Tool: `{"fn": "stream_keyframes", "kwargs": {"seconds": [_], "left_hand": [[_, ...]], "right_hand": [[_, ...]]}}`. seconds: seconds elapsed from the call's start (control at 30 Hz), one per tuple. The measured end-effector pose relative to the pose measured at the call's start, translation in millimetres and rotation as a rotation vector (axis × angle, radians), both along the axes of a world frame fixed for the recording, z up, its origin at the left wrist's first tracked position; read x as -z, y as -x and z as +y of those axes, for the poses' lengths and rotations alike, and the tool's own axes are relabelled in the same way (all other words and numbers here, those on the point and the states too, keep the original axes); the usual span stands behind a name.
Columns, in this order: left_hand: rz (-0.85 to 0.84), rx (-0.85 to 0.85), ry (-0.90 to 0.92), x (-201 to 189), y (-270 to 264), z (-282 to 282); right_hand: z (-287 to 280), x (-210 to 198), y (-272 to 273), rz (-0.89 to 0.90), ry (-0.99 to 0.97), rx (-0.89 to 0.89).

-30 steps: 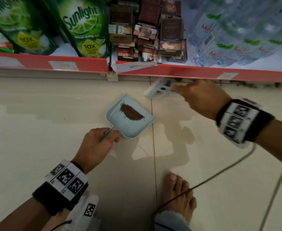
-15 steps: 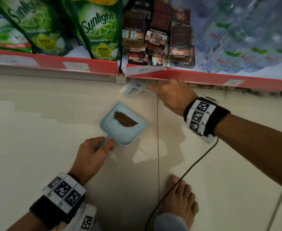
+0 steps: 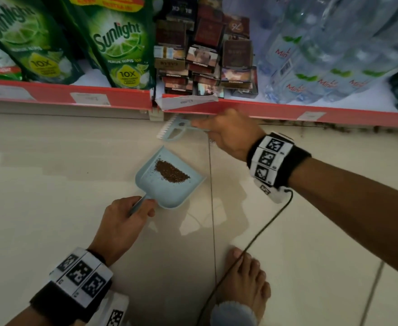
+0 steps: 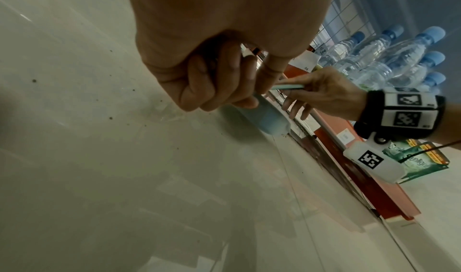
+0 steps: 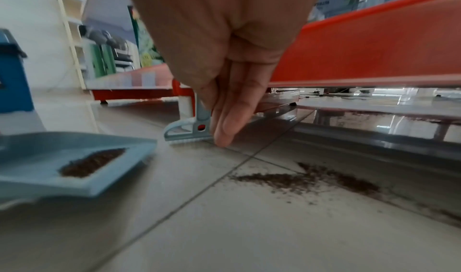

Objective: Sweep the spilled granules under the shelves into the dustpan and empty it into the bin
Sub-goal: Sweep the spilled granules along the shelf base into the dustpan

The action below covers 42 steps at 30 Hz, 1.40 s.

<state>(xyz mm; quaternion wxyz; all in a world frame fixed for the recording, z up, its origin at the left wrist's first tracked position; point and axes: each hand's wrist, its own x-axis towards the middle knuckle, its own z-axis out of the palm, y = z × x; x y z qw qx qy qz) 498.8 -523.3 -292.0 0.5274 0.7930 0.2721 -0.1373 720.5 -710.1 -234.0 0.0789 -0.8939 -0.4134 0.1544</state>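
From the head view, the dustpan (image 3: 169, 178) is held on the floor (image 3: 52, 184) by its handle, gripped in the left hand (image 3: 122, 220); a pile of granules (image 3: 171, 172) lies inside. The brush (image 3: 174, 129) is grasped by the right hand (image 3: 231, 135) at the red shelf edge (image 3: 287, 111).

From the left wrist view, fingers (image 4: 224, 79) are seen curled round the handle (pale blue).

From the right wrist view, spilled granules (image 5: 312, 177) are strewn on the floor under the shelf, right of the brush (image 5: 187, 130).

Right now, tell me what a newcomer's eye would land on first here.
The pale blue dustpan on the floor, held by the left hand, with a dark heap of granules in it. Above it, the right hand holds a small brush at the red shelf edge; more spilled granules lie under it.
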Motion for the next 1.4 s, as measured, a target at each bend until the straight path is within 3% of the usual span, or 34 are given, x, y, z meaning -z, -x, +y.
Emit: {"fn": "stream_keyframes", "kwargs": {"seconds": [0.17,0.33,0.43,0.6,0.73,0.87,1.0,1.13,1.2,1.27,1.4], "left_hand": [[-0.004,0.003,-0.011,-4.9,-0.2,-3.1],[-0.019,0.011,0.009,-5.3,-1.4,-4.8],[-0.019,0.044,0.007,-7.3,-5.3,-9.0],[-0.029,0.071,-0.009,-6.1,-12.7,-15.5],[-0.009,0.064,0.038,-5.6,-18.2,-21.6],[-0.025,0.066,0.076,-5.9,-19.1,-24.1],[-0.055,0.063,0.056,0.3,-21.4,-24.3],[-0.065,0.086,0.069,-0.8,-29.1,-28.8],[-0.067,0.092,0.083,-3.2,-34.2,-31.0],[-0.072,0.099,0.066,-3.3,-39.1,-31.3],[-0.069,0.102,0.071,-5.8,-42.8,-30.8]], "right_hand": [[-53.7,-17.0,-6.8,-0.036,0.140,-0.071],[-116.2,-39.0,-6.5,0.004,0.079,0.062],[-105.6,-36.1,-4.4,0.022,-0.100,0.087],[-60.6,-17.8,-3.3,0.047,-0.177,0.067],[-61.2,-16.3,-10.2,0.063,0.066,0.033],[-112.6,-30.1,-12.2,0.076,0.194,0.112],[-142.7,-30.7,-5.0,0.075,-0.005,0.177],[-117.0,-11.9,0.8,-0.081,-0.211,0.127],[-97.2,1.5,-3.4,-0.184,-0.145,0.135],[-81.3,13.3,-7.4,-0.236,0.069,0.227],[-86.8,13.4,-6.1,-0.213,0.214,0.287]]}}
